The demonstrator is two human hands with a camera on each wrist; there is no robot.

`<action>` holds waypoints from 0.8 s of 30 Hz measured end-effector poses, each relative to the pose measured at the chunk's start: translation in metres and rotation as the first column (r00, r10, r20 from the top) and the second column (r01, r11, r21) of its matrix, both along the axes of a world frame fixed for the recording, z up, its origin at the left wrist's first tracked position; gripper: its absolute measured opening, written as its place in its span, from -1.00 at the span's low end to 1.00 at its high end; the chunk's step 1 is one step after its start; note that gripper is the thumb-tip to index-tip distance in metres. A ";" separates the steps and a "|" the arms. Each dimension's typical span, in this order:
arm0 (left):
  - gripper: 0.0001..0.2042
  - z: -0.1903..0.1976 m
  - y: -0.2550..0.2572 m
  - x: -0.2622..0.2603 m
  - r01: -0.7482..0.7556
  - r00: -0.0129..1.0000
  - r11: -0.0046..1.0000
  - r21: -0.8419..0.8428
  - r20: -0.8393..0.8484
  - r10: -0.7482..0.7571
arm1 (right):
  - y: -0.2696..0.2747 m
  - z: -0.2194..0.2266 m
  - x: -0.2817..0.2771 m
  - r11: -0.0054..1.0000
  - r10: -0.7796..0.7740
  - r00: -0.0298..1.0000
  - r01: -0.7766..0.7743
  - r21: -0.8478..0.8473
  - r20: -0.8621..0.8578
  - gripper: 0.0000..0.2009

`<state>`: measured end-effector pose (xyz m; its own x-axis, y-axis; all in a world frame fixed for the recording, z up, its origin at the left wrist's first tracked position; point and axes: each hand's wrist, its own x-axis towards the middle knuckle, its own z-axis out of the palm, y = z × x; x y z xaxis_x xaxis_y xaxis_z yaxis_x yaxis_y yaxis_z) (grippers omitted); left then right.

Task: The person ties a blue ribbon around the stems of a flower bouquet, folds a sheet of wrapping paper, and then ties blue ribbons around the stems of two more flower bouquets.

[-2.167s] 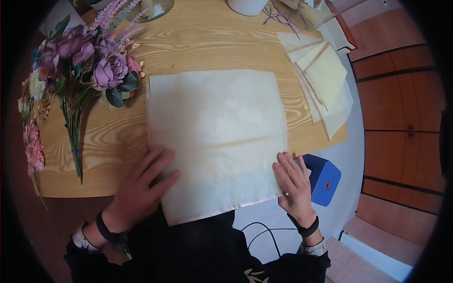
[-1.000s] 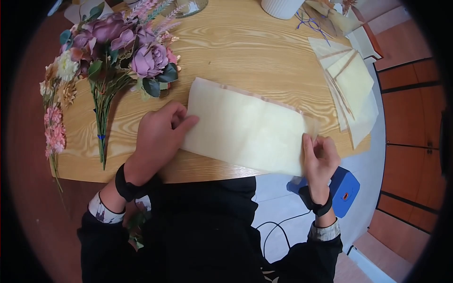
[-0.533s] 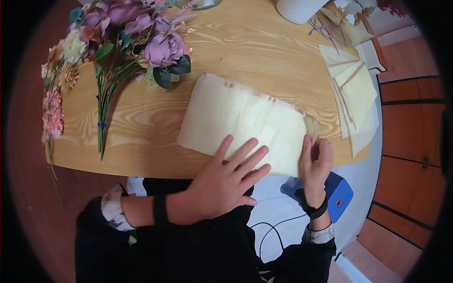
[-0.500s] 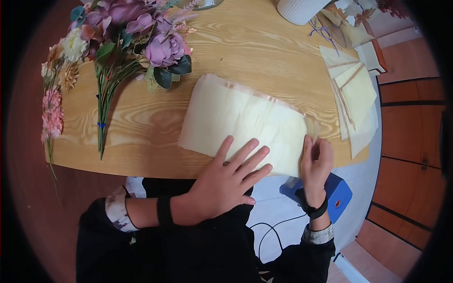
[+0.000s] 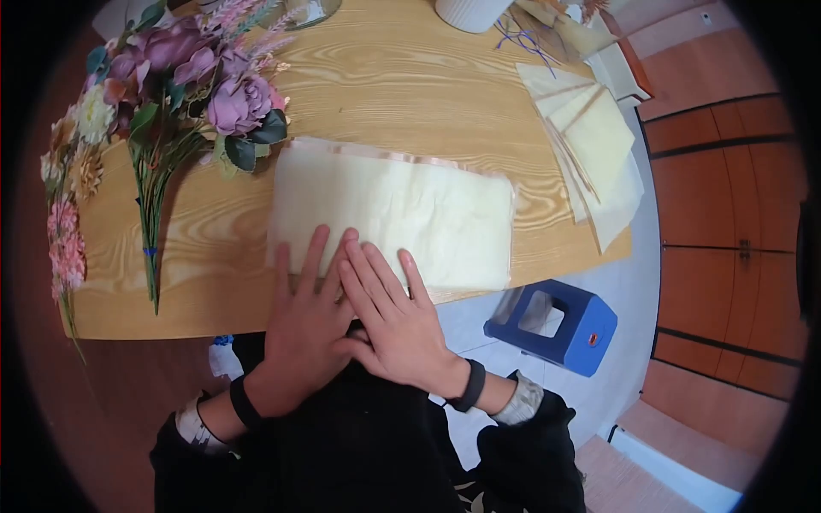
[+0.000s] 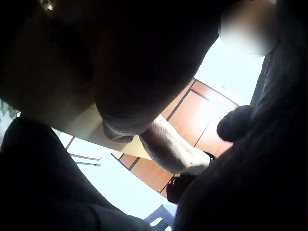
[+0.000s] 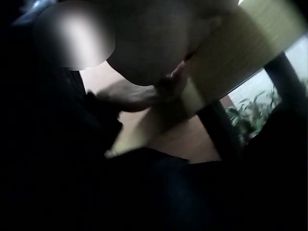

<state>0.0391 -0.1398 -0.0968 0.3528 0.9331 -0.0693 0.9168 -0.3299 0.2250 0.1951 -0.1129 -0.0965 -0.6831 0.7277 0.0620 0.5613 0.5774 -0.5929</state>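
A folded cream sheet (image 5: pixel 402 205) lies at the table's near edge in the head view, its layered, pinkish edges along the far side. The left hand (image 5: pixel 312 329) rests with spread fingers on the sheet's near edge, left of its middle. Against it lies the right hand (image 5: pixel 398 325), fingers straight on the same edge, the two hands touching. Neither hand grips anything. Both wrist views are dark; the right hand's forearm (image 6: pixel 168 149) shows in the left wrist view, while the sheet is hard to make out there.
Purple and pink artificial flowers (image 5: pixel 231 107) with bound stems lie on the left of the wooden table (image 5: pixel 410 77). More folded cream sheets (image 5: pixel 590 137) lie at the right. A white ribbed pot (image 5: pixel 470 10) stands at the back, and a blue stool (image 5: pixel 569 329) is on the floor.
The sheet has been folded over to a shorter height. The right hand has let go of its right end and moved left beside the left hand, which has shifted slightly left.
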 end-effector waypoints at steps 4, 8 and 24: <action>-0.25 0.004 -0.004 -0.012 -0.017 0.994 0.999 -0.052 0.110 0.022 | -0.005 -0.009 0.017 0.998 -0.050 0.992 0.044 0.053 0.118 -0.19; -0.14 0.008 -0.013 -0.035 -0.137 0.975 0.986 -0.092 0.164 0.151 | -0.004 -0.011 0.054 0.976 -0.150 0.965 0.109 0.190 0.216 -0.17; -0.30 0.029 -0.002 -0.011 0.185 0.960 0.979 0.090 0.197 -0.200 | 0.005 -0.014 0.114 0.927 -0.306 0.943 0.266 0.264 0.126 -0.27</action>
